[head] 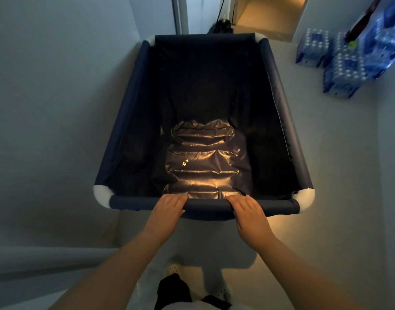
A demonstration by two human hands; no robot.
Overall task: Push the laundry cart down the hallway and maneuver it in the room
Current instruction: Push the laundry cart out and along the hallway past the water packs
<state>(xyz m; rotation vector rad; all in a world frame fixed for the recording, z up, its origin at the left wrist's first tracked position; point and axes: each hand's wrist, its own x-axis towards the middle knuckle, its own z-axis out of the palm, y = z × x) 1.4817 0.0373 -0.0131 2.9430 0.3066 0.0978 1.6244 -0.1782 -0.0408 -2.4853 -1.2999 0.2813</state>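
Head view: the dark blue laundry cart stands in a narrow hallway, its bin empty. The left hand and right hand both curl over its near rail — fingers hooked inside. Water bottle packs sit on the floor to the right.

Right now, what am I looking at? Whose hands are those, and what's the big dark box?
A camera worn on a person's head looks down, so you see their own arms. The big dark box is a laundry cart with navy cloth sides and white corners. It looks empty; only its shiny crinkled bottom shows. The left hand and right hand rest on the near rail, ready to push. To the right, packs of water bottles sit on the floor. Ahead is a lit doorway. At the bottom you can just see their shoes.
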